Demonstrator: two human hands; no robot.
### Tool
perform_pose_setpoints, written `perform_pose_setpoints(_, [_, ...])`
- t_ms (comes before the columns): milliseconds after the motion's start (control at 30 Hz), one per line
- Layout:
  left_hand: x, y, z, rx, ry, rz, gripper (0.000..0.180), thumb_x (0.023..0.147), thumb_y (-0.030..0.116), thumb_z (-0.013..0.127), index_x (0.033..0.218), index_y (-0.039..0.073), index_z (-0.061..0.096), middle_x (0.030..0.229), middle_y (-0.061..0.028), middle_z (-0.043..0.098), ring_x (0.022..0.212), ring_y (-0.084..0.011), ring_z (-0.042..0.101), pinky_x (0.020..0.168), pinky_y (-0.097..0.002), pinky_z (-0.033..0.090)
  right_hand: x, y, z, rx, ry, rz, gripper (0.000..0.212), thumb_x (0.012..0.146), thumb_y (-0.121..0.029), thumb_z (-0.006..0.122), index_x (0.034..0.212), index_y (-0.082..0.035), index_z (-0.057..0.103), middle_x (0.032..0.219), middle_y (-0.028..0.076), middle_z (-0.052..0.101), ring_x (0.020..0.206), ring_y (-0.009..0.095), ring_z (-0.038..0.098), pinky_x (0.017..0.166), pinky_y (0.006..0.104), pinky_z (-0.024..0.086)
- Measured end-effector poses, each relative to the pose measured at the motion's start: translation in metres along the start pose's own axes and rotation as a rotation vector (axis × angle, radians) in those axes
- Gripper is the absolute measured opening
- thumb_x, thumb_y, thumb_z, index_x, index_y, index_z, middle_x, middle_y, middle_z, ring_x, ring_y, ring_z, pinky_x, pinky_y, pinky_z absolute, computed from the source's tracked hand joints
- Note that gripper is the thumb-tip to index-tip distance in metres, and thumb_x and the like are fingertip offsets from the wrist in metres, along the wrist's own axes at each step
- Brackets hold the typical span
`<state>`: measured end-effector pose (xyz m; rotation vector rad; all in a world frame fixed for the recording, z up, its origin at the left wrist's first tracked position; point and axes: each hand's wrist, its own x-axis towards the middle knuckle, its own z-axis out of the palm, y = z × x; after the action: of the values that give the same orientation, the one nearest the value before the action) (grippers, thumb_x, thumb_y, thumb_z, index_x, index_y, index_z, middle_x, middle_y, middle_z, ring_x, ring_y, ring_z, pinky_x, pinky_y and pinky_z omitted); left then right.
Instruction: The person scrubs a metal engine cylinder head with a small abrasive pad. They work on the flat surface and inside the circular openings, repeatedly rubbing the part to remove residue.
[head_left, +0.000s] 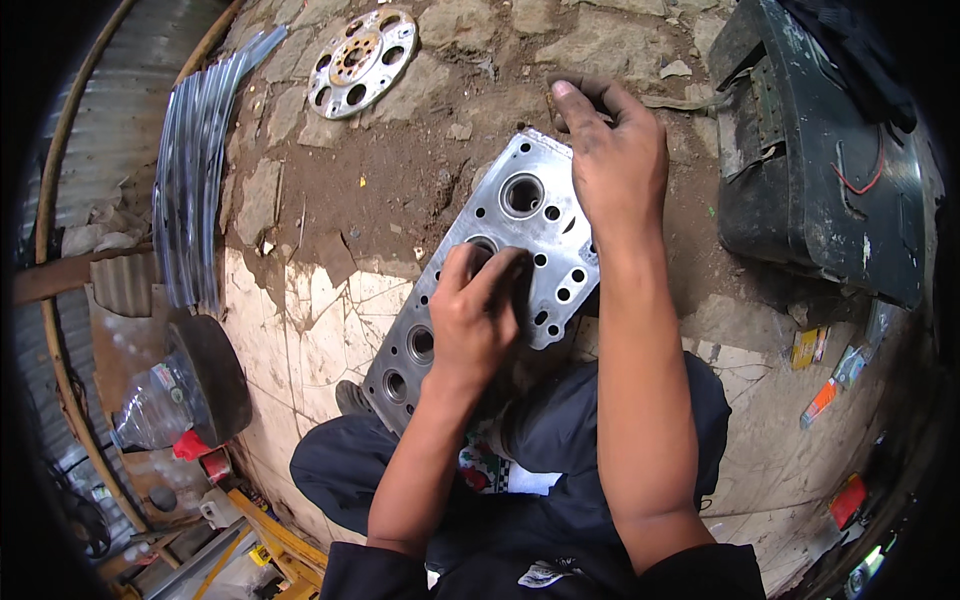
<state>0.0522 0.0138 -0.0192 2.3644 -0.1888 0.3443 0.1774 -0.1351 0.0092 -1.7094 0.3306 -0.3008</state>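
A grey metal cylinder head (pixel 525 225) with several round ports and bolt holes lies slantwise before me, close to my knees. My left hand (pixel 468 310) is closed over its middle, the bent fingertips at one of the round ports (pixel 483 243). Whatever those fingers pinch is hidden beneath them. Above the far right edge of the cylinder head is my right hand (pixel 620 150), its thumb and fingers curled together in a pinch. I cannot make out anything held there. Both hands look smudged with dark grime.
A round metal flywheel plate (pixel 362 62) lies on the stones ahead. Clear plastic strips (pixel 195 180) run along the left, with a plastic bottle (pixel 155 405) below them. A large black case (pixel 800 190) stands at right, near an orange-tipped packet (pixel 822 400).
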Motion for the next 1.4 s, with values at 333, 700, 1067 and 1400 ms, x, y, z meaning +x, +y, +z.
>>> perform_pose_setpoints(333, [0.014, -0.022, -0.003, 0.025, 0.037, -0.065, 0.026, 0.086, -0.006, 0.073, 0.111, 0.000, 0.079, 0.087, -0.0185, 0.063, 0.075, -0.0323, 0.066, 0.070, -0.0397, 0.052, -0.008, 0.005, 0.009, -0.657, -0.341, 0.153, 0.042, 0.101, -0.042, 0.069, 0.129, -0.012, 0.076, 0.121, 0.023, 0.076, 0.119, 0.042, 0.070, 0.105, 0.0510, 0.053])
perform_pose_setpoints(700, [0.015, -0.026, 0.000, 0.011, 0.087, -0.077, 0.026, 0.085, -0.007, 0.074, 0.110, 0.000, 0.079, 0.090, -0.0176, 0.063, 0.077, -0.0331, 0.067, 0.070, -0.0425, 0.053, 0.032, 0.053, -0.005, -0.647, -0.668, -0.046, 0.060, 0.101, -0.051, 0.067, 0.143, -0.008, 0.068, 0.136, 0.025, 0.070, 0.129, 0.043, 0.066, 0.111, 0.0468, 0.051])
perform_pose_setpoints(1067, [0.006, -0.013, -0.015, -0.005, -0.025, -0.027, 0.027, 0.084, -0.004, 0.078, 0.109, 0.003, 0.080, 0.086, -0.0133, 0.057, 0.071, -0.0287, 0.062, 0.064, -0.0400, 0.049, 0.031, 0.050, -0.010, -0.494, -0.726, 0.018, 0.056, 0.103, -0.045, 0.069, 0.142, -0.005, 0.068, 0.134, 0.028, 0.071, 0.129, 0.042, 0.068, 0.110, 0.0451, 0.051])
perform_pose_setpoints(1400, [0.003, -0.004, -0.016, -0.158, -0.146, -0.014, 0.039, 0.075, -0.011, 0.068, 0.112, -0.002, 0.074, 0.090, -0.0180, 0.052, 0.082, -0.0355, 0.058, 0.071, -0.0442, 0.051, 0.025, 0.045, -0.009, -0.546, -0.680, -0.014, 0.055, 0.102, -0.044, 0.071, 0.140, -0.004, 0.069, 0.129, 0.027, 0.073, 0.124, 0.041, 0.070, 0.107, 0.0442, 0.053])
